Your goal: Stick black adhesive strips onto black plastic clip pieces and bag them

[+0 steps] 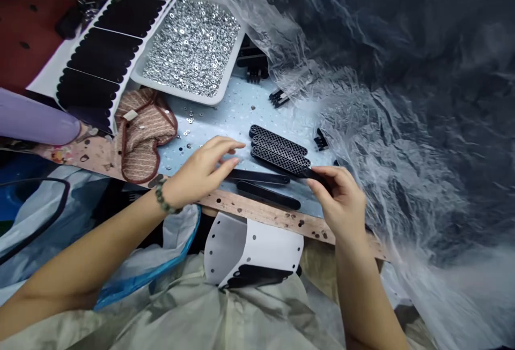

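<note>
Several black plastic strips with a lattice-patterned face (279,151) lie side by side on the table in front of me. Between the thumb and fingers of my right hand (341,197) is a black plastic piece (321,177), its far end touching the right ends of these strips. My left hand (207,168) hovers just left of them, fingers stretched and thumb apart, with nothing visible in it. Nearer the table edge lie two smooth black strips, an upper one (261,177) and a lower one (269,195); the upper one's left end is close to my left fingertips.
A white tray (219,95) of small silver washers stands behind my left hand. Beside it are a sheet with black stickers (104,52), a brown striped cloth (147,130) and a purple cylinder (36,117). Clear plastic film (386,141) covers the right side, with black clips (278,98) near its edge.
</note>
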`<act>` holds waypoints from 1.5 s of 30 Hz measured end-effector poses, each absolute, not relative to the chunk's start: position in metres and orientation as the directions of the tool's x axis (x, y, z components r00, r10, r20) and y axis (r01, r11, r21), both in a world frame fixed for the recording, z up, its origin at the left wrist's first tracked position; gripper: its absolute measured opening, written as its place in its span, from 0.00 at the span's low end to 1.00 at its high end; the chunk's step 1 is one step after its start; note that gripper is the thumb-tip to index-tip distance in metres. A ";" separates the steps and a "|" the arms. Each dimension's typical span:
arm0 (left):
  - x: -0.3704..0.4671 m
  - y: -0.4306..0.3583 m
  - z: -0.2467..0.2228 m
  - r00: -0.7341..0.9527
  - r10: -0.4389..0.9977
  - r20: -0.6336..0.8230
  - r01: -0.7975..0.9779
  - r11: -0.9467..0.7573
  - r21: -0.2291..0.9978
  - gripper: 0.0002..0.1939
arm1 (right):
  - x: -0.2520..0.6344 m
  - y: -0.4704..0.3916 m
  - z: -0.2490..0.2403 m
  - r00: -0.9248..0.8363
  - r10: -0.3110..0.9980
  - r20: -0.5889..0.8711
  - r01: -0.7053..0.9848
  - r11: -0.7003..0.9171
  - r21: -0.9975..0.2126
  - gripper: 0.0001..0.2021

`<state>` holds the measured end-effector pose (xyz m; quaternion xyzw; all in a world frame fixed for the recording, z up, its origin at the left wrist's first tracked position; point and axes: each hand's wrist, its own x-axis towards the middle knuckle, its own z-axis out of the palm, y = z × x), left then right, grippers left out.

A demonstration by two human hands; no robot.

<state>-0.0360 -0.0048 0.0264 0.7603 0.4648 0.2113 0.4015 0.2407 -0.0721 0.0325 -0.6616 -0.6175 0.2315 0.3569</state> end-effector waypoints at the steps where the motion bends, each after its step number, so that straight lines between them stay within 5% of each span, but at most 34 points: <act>1: -0.029 0.006 0.022 0.496 0.865 -0.068 0.531 -0.240 0.813 0.16 | 0.239 -0.067 0.030 0.105 0.982 0.158 0.711 0.037 -0.702 0.08; 6: -0.009 0.027 0.005 0.544 0.821 -0.173 0.488 -0.141 0.862 0.13 | 0.230 -0.051 0.027 -0.008 0.969 0.248 0.845 0.139 -0.516 0.06; 13: -0.010 0.024 -0.005 0.547 0.820 -0.170 0.355 -0.043 0.934 0.15 | 0.192 -0.027 0.031 -0.253 0.964 0.081 0.810 0.257 -0.526 0.05; 23: -0.005 0.027 -0.011 0.586 0.755 -0.294 0.170 0.241 0.956 0.14 | 0.176 -0.014 0.036 -0.267 0.963 -0.049 0.903 0.232 -0.361 0.03; 30: 0.004 0.027 -0.013 0.510 0.814 -0.278 0.230 0.182 0.956 0.11 | 0.177 -0.024 0.046 -0.231 0.971 -0.068 0.958 0.215 -0.191 0.10; 32: 0.005 0.028 -0.013 0.513 0.804 -0.299 0.233 0.205 0.951 0.10 | 0.189 -0.031 0.046 -0.174 0.983 -0.055 0.964 0.159 -0.213 0.12; 38: 0.005 0.029 -0.012 0.520 0.787 -0.332 0.210 0.259 0.943 0.10 | 0.223 -0.038 0.041 -0.061 0.992 -0.113 0.841 -0.010 -0.540 0.02; 45: 0.003 0.028 -0.011 0.531 0.776 -0.341 0.196 0.279 0.940 0.14 | 0.216 -0.033 0.043 -0.074 0.986 -0.148 0.886 -0.003 -0.464 0.03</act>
